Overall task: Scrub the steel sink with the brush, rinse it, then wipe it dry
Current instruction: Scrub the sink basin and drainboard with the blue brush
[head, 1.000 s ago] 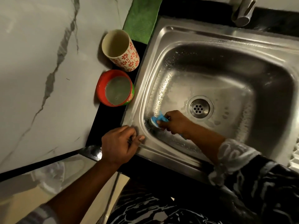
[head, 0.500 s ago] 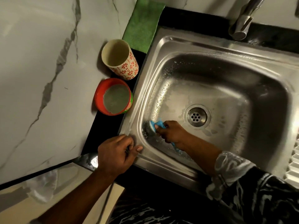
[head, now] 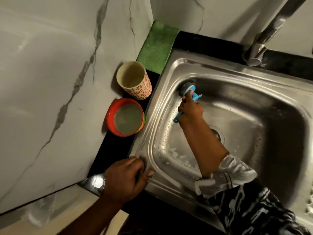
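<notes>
**Two hands busy, one scrubbing and one braced**

Head view: the right hand (head: 190,111) is closed in a fist round the handle of a blue plastic brush with a dark round head (head: 194,96). The brush is inside the stainless-steel sink (head: 169,85). Its head is pressed against the far-left corner of the basin wall, just below the rim. The handle's tail pokes out under the fist toward the left wall. The right forearm reaches across the basin and hides part of the round drain (head: 219,134). A black-and-white patterned sleeve (head: 237,184) is pushed up near the elbow.

The left hand (head: 125,177) grips the near-left corner of the sink rim, with its fingers curled down onto the edge and its thumb laid flat on the flange. White suds (head: 177,156) lie on the basin floor near that corner, and droplets bead the left wall.

A narrow black bench (head: 108,153) runs along the left of the sink, below a grey-veined marble wall (head: 50,82). On it stands a cream cup with red flower prints (head: 135,82), upright. Just beside the cup, on the nearer side, is a red round bowl (head: 110,116) holding cloudy grey liquid. A green cloth (head: 157,46) lies flat in the far corner behind the cup, next to the sink rim. A chrome tap (head: 264,39) slants down at the far right, with its spout over the rear rim.
</notes>
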